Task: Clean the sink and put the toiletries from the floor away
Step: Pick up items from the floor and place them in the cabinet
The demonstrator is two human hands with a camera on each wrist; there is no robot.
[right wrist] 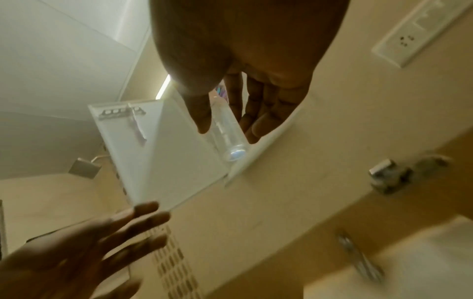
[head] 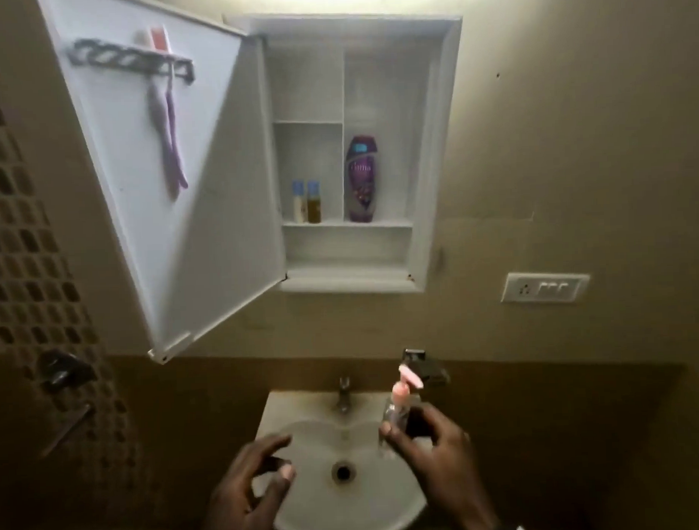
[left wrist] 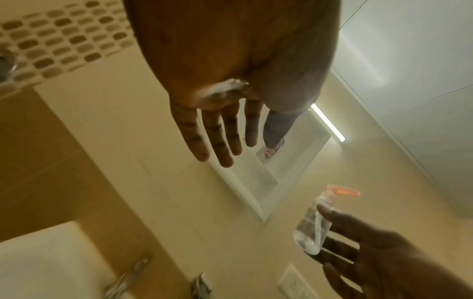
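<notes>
Above the white ceramic sink (head: 309, 516), at its 2 o'clock rim: clear plastic pump bottle (head: 394, 412), pink nozzle, upright, pinched between thumb and fingers of the right hand (head: 437, 452). Left hand (head: 248, 486) at 9 o'clock, fingers spread, holding nothing, white foam on its palm. White wall cabinet (head: 427, 151) at 12 o'clock, door (head: 218, 190) swung open; glossy purple bottle (head: 361, 179) standing inside.
</notes>
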